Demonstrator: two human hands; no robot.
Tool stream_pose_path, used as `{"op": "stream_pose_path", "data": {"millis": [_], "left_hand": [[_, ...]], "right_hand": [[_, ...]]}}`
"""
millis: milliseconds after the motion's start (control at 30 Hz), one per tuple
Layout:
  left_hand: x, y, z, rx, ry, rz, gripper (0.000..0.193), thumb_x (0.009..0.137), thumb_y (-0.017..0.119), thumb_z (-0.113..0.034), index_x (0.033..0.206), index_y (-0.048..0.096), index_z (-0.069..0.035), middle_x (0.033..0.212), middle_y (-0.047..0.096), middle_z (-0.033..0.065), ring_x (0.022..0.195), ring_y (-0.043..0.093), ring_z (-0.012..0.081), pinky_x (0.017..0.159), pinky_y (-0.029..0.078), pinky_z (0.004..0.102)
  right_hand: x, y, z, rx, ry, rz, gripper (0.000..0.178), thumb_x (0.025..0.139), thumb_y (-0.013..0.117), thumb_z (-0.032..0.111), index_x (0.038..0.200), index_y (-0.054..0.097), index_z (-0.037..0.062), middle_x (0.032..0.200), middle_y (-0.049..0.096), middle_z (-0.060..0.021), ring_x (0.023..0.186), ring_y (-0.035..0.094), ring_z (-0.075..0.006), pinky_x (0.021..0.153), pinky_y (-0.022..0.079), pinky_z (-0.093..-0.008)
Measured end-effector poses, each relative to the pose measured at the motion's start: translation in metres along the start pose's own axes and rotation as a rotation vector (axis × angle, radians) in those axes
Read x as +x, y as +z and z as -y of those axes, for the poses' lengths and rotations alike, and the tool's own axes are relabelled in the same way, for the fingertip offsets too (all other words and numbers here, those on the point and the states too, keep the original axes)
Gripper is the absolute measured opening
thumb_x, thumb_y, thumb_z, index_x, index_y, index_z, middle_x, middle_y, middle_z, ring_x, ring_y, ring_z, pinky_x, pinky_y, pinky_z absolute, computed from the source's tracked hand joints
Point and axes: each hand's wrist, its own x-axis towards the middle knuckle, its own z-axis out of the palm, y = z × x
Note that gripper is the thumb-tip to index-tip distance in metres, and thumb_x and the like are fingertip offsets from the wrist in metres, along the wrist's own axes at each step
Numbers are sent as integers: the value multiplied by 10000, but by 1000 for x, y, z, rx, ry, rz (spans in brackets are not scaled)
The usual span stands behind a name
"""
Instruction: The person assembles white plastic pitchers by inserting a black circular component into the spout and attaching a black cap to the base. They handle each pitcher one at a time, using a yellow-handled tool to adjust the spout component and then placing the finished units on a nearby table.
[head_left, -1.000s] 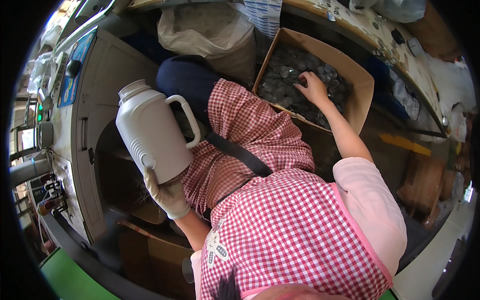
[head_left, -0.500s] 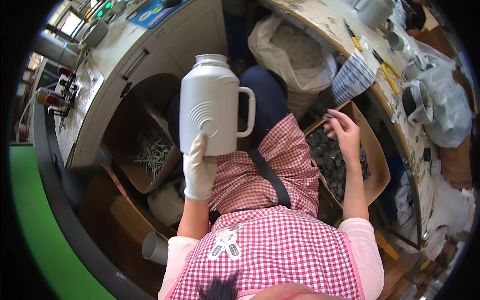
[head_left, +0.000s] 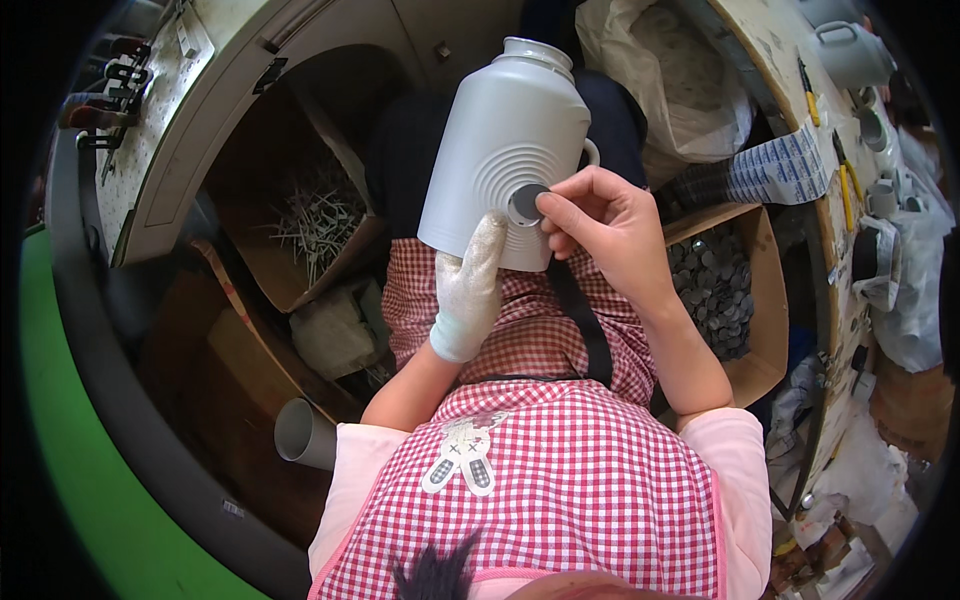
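My left hand (head_left: 470,290), in a pale work glove, grips a light grey jug (head_left: 505,120) near its base, thumb on the front. The jug tilts to the right at its top, and its side handle (head_left: 591,153) is partly hidden. Raised rings on its front surround a round spot low down. There, my bare right hand (head_left: 618,235) pinches a small dark grey disc (head_left: 527,203) between thumb and forefinger. The disc overlaps that round spot; whether it sits in it or just in front, I cannot tell.
To the right, a cardboard box (head_left: 768,300) holds many grey discs (head_left: 712,290). A white sack (head_left: 620,60) stands beyond it. Pliers (head_left: 846,185) lie on the right bench (head_left: 765,50). Thin pale strips (head_left: 315,225) fill a box at left, and a grey cylinder (head_left: 305,433) is near my left elbow.
My right hand has come from above the box of discs to the jug's front, carrying a disc. The jug now tilts and sits further right in view; the whole view has shifted.
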Motion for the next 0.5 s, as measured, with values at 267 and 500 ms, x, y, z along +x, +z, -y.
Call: {"op": "stream_pose_path", "data": {"millis": [267,500], "left_hand": [[0,-10,9,60,-19,39,298,1052,619,-109,1332,603,-10,1230,668,65,1077,637,129,944,522,291],[-1,-8,5,261,76,65,324,1021,659,-91,1330,594,-18,1236,667,75,1062,646,145,925,528,302]], "right_hand": [[0,-11,6,-74,106,133,163,960,756,172,949,708,17,739,692,-22,602,643,-65,548,520,-199],[-1,-12,2,-107,146,175,200,969,749,195,948,701,2,735,695,-33,585,642,-71,538,530,-210]]}}
